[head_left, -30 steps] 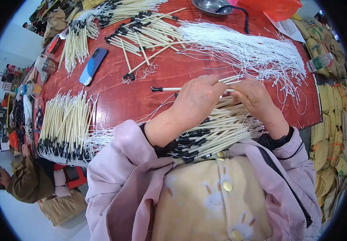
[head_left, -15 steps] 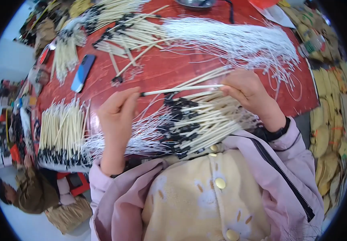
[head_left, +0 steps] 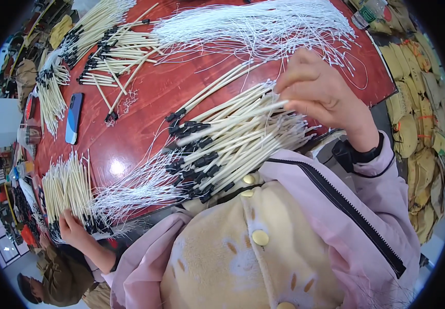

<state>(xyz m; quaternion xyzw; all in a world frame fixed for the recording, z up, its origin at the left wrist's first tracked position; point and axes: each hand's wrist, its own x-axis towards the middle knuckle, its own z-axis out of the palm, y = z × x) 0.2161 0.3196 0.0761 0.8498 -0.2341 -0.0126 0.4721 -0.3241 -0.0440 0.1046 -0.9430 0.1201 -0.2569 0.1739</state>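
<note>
My right hand (head_left: 317, 92) is raised over the middle pile, its fingers closed on the right end of a slightly blurred cream stick (head_left: 232, 122). The pile beneath it (head_left: 248, 144) is made of thin cream sticks with black ends pointing left and fine white strands trailing from it. At the lower left, my left hand (head_left: 75, 234) reaches to the black lower ends of a bundle of cream sticks (head_left: 68, 188). Its fingertips are apart and partly overlap that bundle; no stick shows clearly held in them.
Across the far side of the red table (head_left: 124, 123) lies a long bundle of white strands (head_left: 253, 31). More cream sticks (head_left: 122, 51) lie far left, near a phone (head_left: 74, 118). Stacked yellowish sacks (head_left: 413, 118) stand at right. Another person (head_left: 60, 278) is at lower left.
My left hand has let go of the stick's left end and moved down-left to the lower-left bundle. My right hand keeps its end, now tilted. The whole view has shifted.
</note>
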